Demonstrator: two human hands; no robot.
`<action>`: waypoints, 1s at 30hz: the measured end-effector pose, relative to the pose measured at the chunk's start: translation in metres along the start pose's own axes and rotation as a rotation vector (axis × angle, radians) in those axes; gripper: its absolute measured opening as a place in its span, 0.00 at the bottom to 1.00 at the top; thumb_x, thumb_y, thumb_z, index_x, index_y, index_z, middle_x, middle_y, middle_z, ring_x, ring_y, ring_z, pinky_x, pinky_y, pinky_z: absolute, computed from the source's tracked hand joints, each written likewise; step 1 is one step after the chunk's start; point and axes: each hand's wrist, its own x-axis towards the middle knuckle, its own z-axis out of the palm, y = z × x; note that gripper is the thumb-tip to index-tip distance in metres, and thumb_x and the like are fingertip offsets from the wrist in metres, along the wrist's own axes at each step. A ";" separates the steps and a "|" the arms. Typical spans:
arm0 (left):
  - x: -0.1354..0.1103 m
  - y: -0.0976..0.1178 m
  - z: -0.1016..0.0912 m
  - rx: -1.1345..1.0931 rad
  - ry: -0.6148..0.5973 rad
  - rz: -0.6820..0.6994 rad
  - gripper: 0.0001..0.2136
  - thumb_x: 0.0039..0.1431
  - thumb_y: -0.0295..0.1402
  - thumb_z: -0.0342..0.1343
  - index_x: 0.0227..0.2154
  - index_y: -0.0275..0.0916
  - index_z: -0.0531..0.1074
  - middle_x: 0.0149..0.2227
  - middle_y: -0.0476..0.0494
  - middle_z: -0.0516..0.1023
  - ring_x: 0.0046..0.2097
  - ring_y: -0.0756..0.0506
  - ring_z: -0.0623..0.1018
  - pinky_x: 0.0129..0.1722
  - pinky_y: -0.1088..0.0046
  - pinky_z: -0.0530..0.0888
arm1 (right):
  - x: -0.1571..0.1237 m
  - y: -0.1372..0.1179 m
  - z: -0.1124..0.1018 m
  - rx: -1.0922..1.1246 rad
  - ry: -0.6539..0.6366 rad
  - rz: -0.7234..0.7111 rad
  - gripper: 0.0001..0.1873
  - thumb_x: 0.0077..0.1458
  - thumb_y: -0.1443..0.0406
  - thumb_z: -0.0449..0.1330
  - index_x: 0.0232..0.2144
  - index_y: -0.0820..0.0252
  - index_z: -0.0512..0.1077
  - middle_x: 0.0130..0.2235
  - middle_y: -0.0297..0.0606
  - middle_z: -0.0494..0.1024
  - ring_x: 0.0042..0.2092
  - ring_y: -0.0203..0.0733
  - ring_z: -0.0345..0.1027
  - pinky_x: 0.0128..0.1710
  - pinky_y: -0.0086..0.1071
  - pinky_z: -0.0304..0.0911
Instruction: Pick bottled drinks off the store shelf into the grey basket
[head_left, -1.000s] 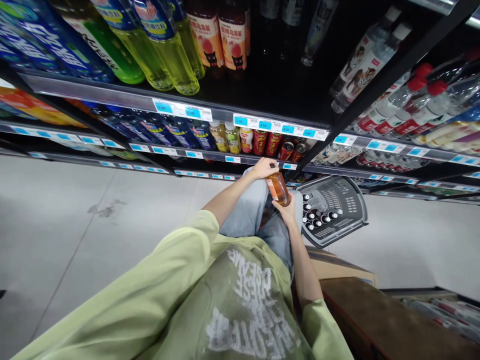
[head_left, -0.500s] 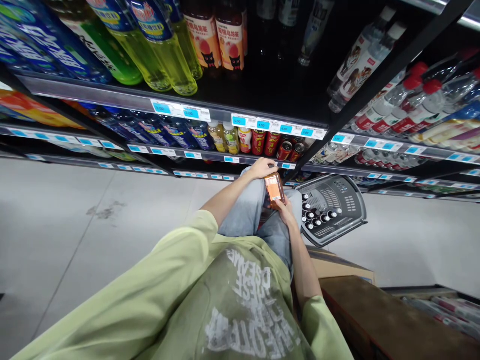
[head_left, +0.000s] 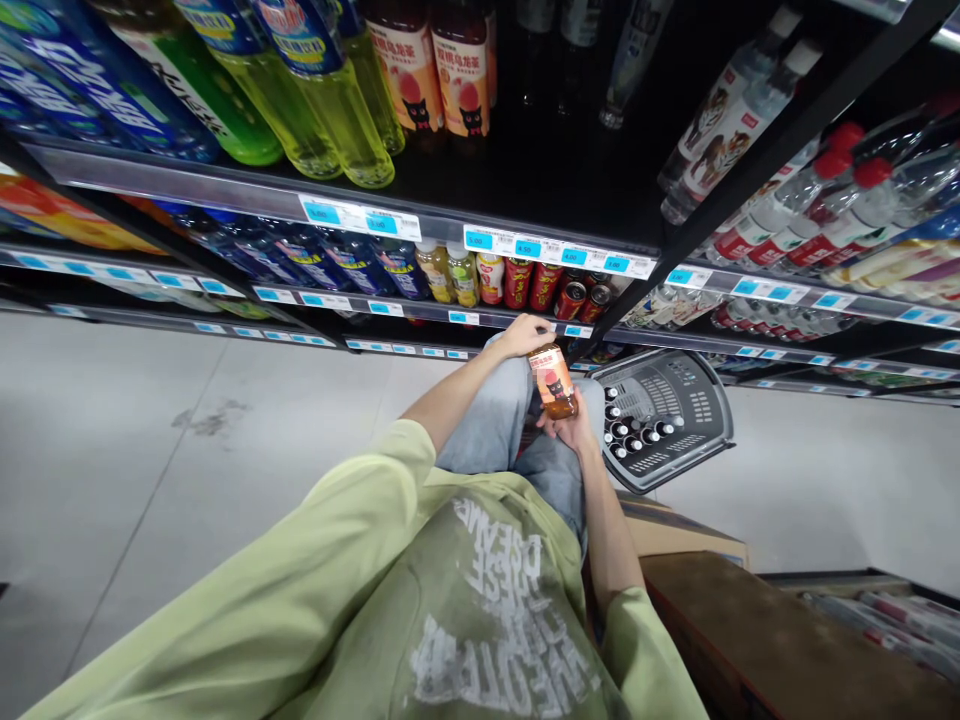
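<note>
- Orange-label bottle [head_left: 553, 378] is held up in both hands, just over the gap btwn the person's jeans-clad legs [head_left: 480, 408], clear of the shelf [head_left: 559, 175]; top end points to the shelving, base to the person, cat picture facing up
- Left hand [head_left: 523, 337]: fingers bent & closed round the top end; cap is hidden under them, so can't tell exactly how it's pinched
- Right hand [head_left: 574, 425]: cupped round the base end, thumb up one side, other fingers mostly underneath; grip looks light but closed, no 2nd item visible in either hand
- Step in hand, I'd say: looking the bottle over, prob. reading the label, as the front panel is in plain view & each end is supported; no sign of opening it AFAICT
- Next move, IMO, calls for a steady base: R keeps the weight before L lets go of the top; for another side of the label, a small roll w/ both ends kept in hand; smooth plastic could slip if both slacken
- Nearby: basket [head_left: 684, 385] by the R leg w/ small white-capped bottles [head_left: 634, 443] in it; matching bottles [head_left: 463, 85] up on the shelf; red cans [head_left: 519, 285] one level down, just past the hands
</note>
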 end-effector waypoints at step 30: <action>-0.004 0.035 0.019 0.368 -0.208 -0.018 0.14 0.59 0.44 0.57 0.33 0.41 0.84 0.35 0.41 0.86 0.40 0.39 0.81 0.40 0.68 0.71 | 0.018 0.022 0.008 -0.195 0.335 -0.258 0.41 0.31 0.55 0.82 0.49 0.56 0.75 0.44 0.33 0.83 0.43 0.42 0.75 0.48 0.37 0.74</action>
